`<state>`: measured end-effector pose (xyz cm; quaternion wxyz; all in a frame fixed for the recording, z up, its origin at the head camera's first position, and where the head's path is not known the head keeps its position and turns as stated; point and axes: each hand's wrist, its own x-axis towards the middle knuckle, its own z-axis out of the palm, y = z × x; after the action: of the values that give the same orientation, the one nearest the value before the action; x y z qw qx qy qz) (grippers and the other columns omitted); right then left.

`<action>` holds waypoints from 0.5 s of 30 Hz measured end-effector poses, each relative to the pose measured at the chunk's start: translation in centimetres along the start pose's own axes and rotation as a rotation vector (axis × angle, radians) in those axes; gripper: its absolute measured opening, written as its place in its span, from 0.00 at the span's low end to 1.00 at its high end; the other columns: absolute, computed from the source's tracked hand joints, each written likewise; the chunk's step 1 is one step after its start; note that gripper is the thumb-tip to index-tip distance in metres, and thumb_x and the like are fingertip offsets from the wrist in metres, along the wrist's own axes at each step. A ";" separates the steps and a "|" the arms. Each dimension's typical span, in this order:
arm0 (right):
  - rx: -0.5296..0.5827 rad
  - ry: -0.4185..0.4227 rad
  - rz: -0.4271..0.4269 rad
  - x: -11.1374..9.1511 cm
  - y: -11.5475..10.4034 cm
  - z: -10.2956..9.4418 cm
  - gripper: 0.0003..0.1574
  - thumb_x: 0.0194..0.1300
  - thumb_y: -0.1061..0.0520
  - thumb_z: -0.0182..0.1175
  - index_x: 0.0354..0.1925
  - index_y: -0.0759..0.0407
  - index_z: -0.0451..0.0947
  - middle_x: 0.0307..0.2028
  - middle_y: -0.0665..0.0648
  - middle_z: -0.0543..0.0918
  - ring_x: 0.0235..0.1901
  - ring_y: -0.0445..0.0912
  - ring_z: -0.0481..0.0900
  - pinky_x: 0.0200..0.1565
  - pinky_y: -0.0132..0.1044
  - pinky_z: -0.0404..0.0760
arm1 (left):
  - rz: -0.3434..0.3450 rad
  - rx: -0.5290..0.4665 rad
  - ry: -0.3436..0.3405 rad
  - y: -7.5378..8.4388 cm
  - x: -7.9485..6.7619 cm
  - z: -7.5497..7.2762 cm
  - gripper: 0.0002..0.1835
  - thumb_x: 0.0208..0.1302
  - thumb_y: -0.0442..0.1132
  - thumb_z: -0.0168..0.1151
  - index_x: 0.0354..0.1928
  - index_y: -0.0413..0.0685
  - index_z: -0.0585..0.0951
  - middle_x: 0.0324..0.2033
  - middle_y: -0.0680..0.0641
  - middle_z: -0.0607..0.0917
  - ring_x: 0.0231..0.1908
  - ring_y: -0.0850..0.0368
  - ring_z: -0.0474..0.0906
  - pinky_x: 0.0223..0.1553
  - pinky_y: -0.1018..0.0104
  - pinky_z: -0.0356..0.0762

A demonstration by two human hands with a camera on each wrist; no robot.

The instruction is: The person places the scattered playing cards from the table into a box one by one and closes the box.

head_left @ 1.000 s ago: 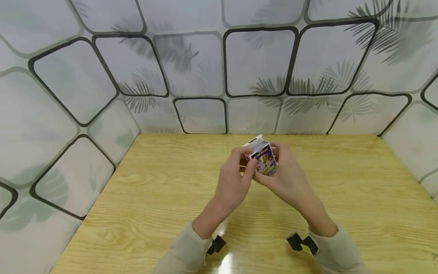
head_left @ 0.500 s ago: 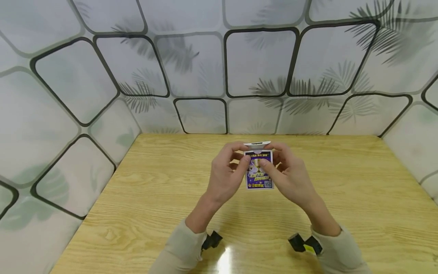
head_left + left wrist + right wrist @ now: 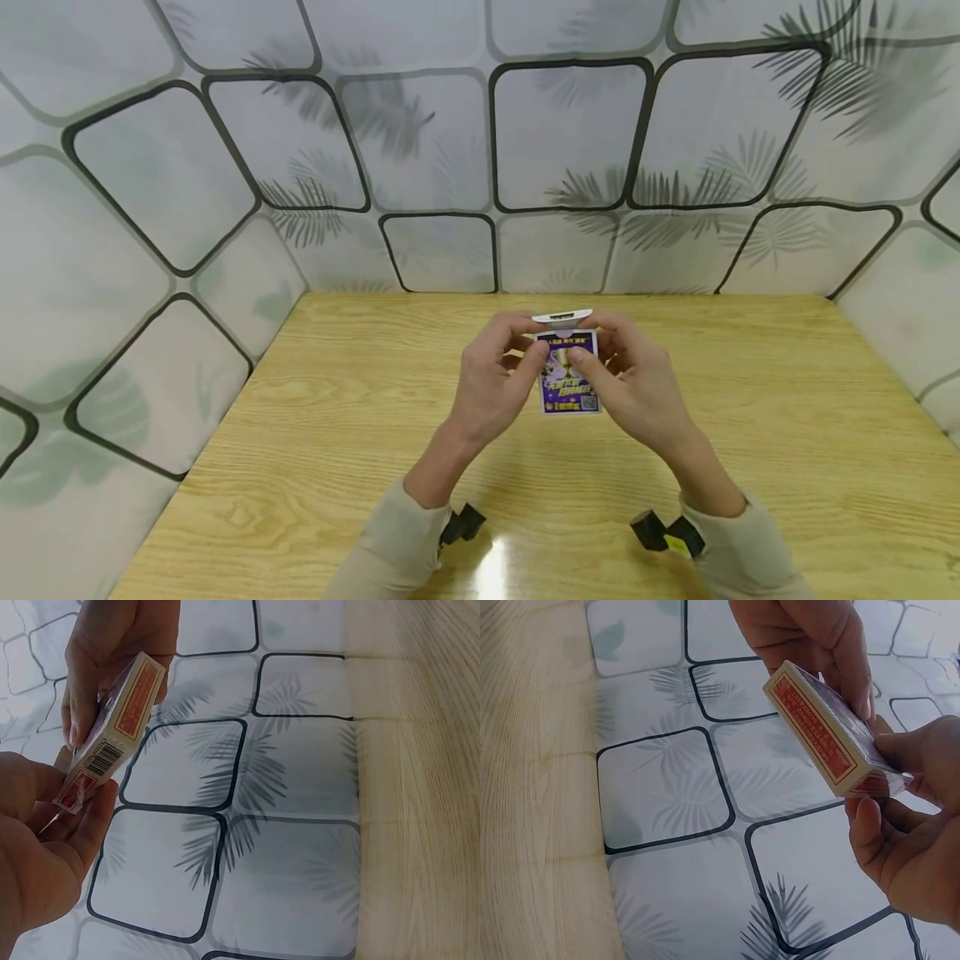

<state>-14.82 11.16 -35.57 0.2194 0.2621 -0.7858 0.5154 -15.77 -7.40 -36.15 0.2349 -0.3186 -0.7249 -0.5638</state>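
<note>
A playing card box [image 3: 568, 392] is held up between both hands over the table. Its purple face, with a gold cup and a small square code, is turned toward the head camera. At its top the white flap [image 3: 562, 317] stands up from the box. My left hand [image 3: 491, 387] grips the left side, thumb on the purple face. From the right, my right hand [image 3: 641, 387] holds the other side, its thumb also across the face. The wrist views show the card box [image 3: 129, 712] with red-printed edges and a barcode; fingers curl behind the card box [image 3: 814, 735].
A light wood-grain table [image 3: 337, 400] spreads beneath the hands. Behind and to the left rises a pale cloth backdrop [image 3: 570, 142] with dark outlines and leaf prints. Black wrist devices sit by both sleeves.
One second ago the box was tilted, with its flap leaning up at an angle. It has since been straightened and lowered slightly, and the right thumb moved onto its face. Lately almost nothing moves.
</note>
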 end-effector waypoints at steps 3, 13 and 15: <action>0.010 0.000 -0.006 0.0 0.0 0.1 0.20 0.64 0.71 0.62 0.52 0.58 0.75 0.27 0.50 0.82 0.22 0.40 0.75 0.21 0.30 0.74 | -0.010 -0.013 0.004 0.0 0.0 -0.1 0.08 0.69 0.28 0.58 0.49 0.36 0.77 0.48 0.39 0.81 0.36 0.52 0.84 0.28 0.67 0.83; 0.032 -0.022 -0.086 0.0 -0.1 0.2 0.25 0.59 0.74 0.65 0.53 0.60 0.75 0.25 0.51 0.81 0.20 0.40 0.73 0.20 0.29 0.74 | -0.233 -0.195 0.068 0.4 0.0 -0.6 0.07 0.75 0.35 0.52 0.42 0.37 0.72 0.45 0.37 0.81 0.30 0.59 0.82 0.26 0.55 0.83; 0.025 -0.034 -0.101 0.0 -0.1 0.3 0.26 0.58 0.75 0.66 0.54 0.60 0.75 0.25 0.51 0.81 0.20 0.39 0.73 0.20 0.29 0.73 | -0.264 -0.206 0.079 0.4 0.1 -0.6 0.07 0.75 0.35 0.53 0.44 0.37 0.71 0.43 0.37 0.81 0.29 0.61 0.82 0.25 0.57 0.83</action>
<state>-14.81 10.88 -35.57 0.2285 0.3129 -0.7687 0.5090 -15.51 -7.93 -35.67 0.1533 -0.2207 -0.6891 -0.6729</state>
